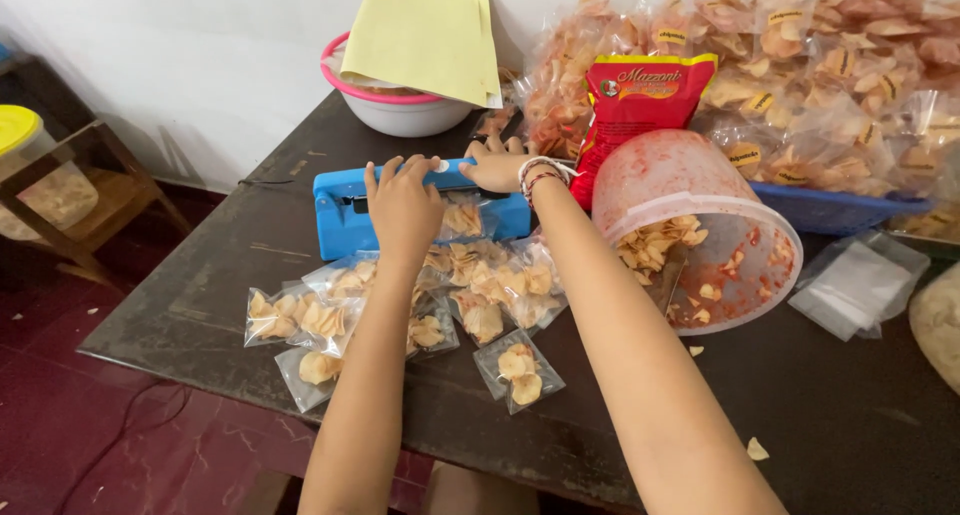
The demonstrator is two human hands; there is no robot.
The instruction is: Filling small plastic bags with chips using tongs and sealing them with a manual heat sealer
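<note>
A blue heat sealer [345, 210] lies across the dark table [860, 425]. My left hand [402, 203] lies flat on its arm, fingers spread, pushing down. My right hand [497, 165] rests on the sealer's right part, with beaded bands on the wrist. A small clear bag of chips [462, 218] sticks out from under the sealer arm between my hands. Several sealed small bags of chips [480, 310] lie in a loose heap in front of the sealer, one bag [519, 369] apart near the front edge.
A tipped clear plastic tub [700, 225] with chips and red seasoning lies to the right. Behind it stand a red packet [640, 100] and a heap of large chip bags [820, 75] on a blue tray [830, 210]. Empty clear bags [860, 285] lie right. A white bowl [405, 110] under yellow paper sits behind.
</note>
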